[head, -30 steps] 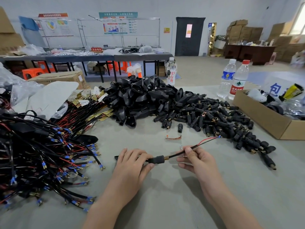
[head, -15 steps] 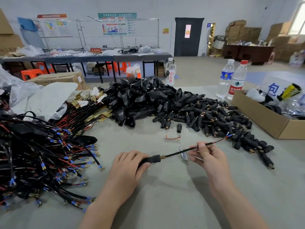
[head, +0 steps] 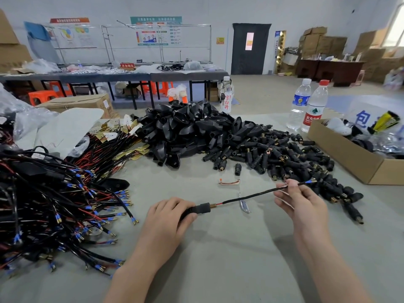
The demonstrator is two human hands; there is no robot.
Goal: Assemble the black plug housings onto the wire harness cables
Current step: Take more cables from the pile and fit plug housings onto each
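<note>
Hands stood wider apart than a second before. The right hand (head: 303, 206) had drawn off toward the pile of small plug housings (head: 284, 154), pinching the cable (head: 251, 196) near its blue-tipped end. The left hand (head: 168, 219) gripped the black plug housing (head: 202, 209) at the cable's other end, low over the grey table (head: 218, 259). More cable showed between them than earlier, and it rose to the right.

The open cardboard box (head: 349, 156) at the right edge held a white rounded object (head: 336, 125), a yellow-and-black item (head: 384, 121) and clear plastic wrapping. Two water bottles (head: 314, 106) stood just behind it. A closed carton (head: 76, 103) sat far left, contents unseen.
</note>
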